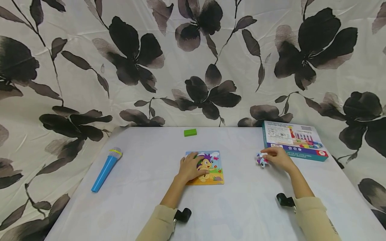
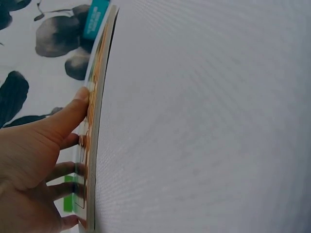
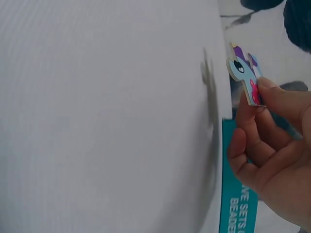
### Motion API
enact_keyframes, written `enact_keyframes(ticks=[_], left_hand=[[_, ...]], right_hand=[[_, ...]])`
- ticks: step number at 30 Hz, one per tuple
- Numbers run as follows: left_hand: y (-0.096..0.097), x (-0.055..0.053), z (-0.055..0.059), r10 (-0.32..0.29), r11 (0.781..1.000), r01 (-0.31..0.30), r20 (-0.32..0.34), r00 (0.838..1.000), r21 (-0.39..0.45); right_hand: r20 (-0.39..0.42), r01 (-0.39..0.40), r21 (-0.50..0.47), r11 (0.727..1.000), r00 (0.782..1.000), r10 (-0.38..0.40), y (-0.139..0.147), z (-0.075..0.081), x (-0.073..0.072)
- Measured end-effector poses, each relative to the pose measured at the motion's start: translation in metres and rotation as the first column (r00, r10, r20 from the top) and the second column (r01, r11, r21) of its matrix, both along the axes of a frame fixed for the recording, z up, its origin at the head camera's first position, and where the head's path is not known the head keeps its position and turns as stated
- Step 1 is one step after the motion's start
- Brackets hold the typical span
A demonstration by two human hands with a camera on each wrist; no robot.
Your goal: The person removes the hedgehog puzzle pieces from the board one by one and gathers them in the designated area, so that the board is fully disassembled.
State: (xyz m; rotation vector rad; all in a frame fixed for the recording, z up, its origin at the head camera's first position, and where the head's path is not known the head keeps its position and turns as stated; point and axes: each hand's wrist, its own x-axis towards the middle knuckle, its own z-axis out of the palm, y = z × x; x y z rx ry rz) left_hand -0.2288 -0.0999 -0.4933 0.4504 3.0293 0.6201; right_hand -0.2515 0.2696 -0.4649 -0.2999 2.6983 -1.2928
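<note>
My left hand (image 1: 190,168) rests on a square cartoon puzzle board (image 1: 217,170) near the middle of the table, fingers spread and covering its left part. In the left wrist view the fingertips touch the board's printed face, with its thin edge (image 2: 96,141) lying against the white cloth. To the right, my right hand (image 1: 279,158) pinches a small puzzle piece (image 3: 245,75) between thumb and fingers. The piece is light blue and purple with a cartoon eye and a pink patch. In the right wrist view it is held tilted, and a shadow falls on the cloth beside it.
A teal-edged printed box (image 1: 295,142) lies at the back right, just behind the right hand. A green block (image 1: 190,133) sits at the table's back edge. On the left lies a blue toy microphone (image 1: 104,172). A floral curtain (image 1: 196,67) hangs behind the white table.
</note>
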Motion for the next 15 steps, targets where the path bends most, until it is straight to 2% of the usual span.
enact_keyframes(ticks=[11,15], left_hand=[[0.0,0.001,0.001,-0.003,1.0,0.003,0.0,1.0,0.013],[0.0,0.001,0.001,0.004,1.0,-0.004,0.009,1.0,0.004]], right_hand=[[0.073,0.029,0.071,0.997,0.997,-0.034,0.021,-0.01,0.0],[0.066,0.03,0.113,0.993,0.997,-0.038,0.021,-0.014,-0.001]])
